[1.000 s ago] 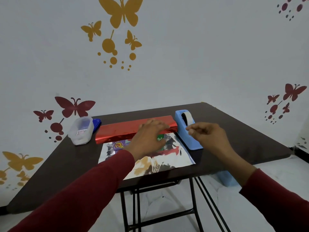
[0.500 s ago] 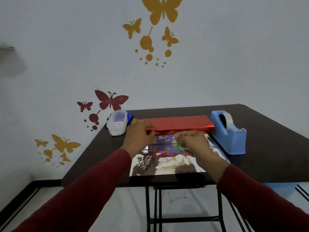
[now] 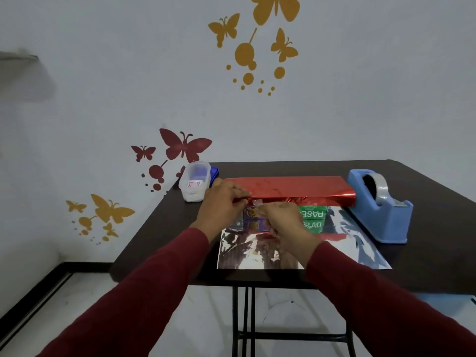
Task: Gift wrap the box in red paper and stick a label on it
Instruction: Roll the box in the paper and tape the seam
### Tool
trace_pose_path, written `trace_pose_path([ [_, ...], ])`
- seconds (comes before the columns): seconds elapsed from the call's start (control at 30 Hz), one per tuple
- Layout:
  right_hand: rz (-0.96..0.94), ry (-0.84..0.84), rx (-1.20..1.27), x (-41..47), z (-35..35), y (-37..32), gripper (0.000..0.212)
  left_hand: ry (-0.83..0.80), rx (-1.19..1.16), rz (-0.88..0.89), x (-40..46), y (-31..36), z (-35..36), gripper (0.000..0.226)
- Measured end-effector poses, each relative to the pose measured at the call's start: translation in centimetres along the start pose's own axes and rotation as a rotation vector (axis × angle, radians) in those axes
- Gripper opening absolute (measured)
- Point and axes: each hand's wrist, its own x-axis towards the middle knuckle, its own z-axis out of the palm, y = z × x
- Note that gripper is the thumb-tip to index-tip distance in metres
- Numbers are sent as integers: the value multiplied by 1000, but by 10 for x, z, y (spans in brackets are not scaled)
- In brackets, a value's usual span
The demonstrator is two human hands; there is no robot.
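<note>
Partly hidden behind both hands, one box [image 3: 313, 219] lies mid-table on one red paper [image 3: 288, 186] sheet; left hand [image 3: 221, 202] pinches its folded edge, right hand [image 3: 286, 222] pinches something small, unclear; one tape dispenser [image 3: 381, 210] stands right

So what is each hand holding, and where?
Left hand pinches the red paper at its folded front edge; right hand pinches a small tape piece.
</note>
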Motion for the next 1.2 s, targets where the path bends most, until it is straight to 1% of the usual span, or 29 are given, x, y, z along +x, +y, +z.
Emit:
trace_pose_path([
  [0.17,-11,41,-73,5,7,1,20,25,-58,3,-2,-3,4,24],
  [0.4,-64,144,-191,15,17,4,30,52,-72,8,-2,-6,8,23],
  [0.47,-109,151,-274,17,16,3,34,57,-86,8,-1,-8,9,22],
  [0.6,-206,128,-532,18,7,-1,45,66,-102,-1,-1,-10,12,22],
  [0.7,-238,108,-667,19,-1,3,40,77,-111,-6,-1,-11,14,22],
  [0.77,-287,103,-737,19,-5,7,41,73,-119,-16,-1,-12,14,22],
  [0.83,-350,113,-764,18,-4,3,47,68,-115,-23,-1,-12,13,22],
  [0.93,-401,135,-734,18,-2,-3,54,72,-106,-26,-1,-12,13,22],
  [1.1,-411,84,-792,21,-10,8,45,56,-95,-40,-3,-11,12,23],
  [1.2,-439,55,-809,22,-9,4,44,58,-83,-48,-3,-10,13,23],
])
